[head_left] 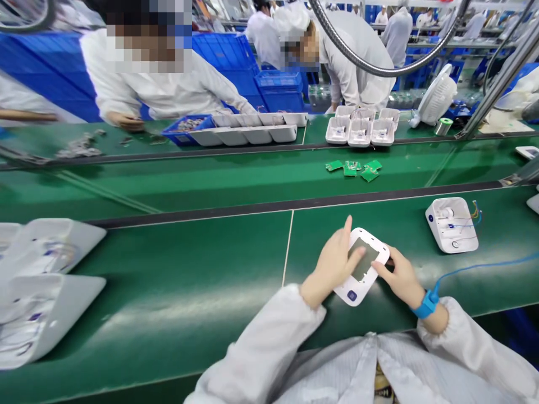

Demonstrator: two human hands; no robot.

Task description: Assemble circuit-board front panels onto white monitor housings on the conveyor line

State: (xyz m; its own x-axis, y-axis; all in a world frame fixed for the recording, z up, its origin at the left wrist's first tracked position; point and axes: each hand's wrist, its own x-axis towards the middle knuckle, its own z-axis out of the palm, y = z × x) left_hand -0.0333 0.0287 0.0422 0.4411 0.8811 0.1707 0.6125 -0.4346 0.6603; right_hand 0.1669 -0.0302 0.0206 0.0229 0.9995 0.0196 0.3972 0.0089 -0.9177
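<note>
Head cam: both hands grip white monitor housing on green bench, left hand w/ thumb on screen, right hand pinching edge (keep pressure even, I'd say).

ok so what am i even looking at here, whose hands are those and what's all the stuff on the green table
The picture comes from a camera worn on a worker's head, looking down. The left hand and the right hand, with a blue wrist strap, hold a white device cover with a grey window over a green conveyor belt. To the right lies an open white housing with coloured wires. Further off lie small green circuit boards and rows of white shells. Other people in white coats work opposite.
</note>
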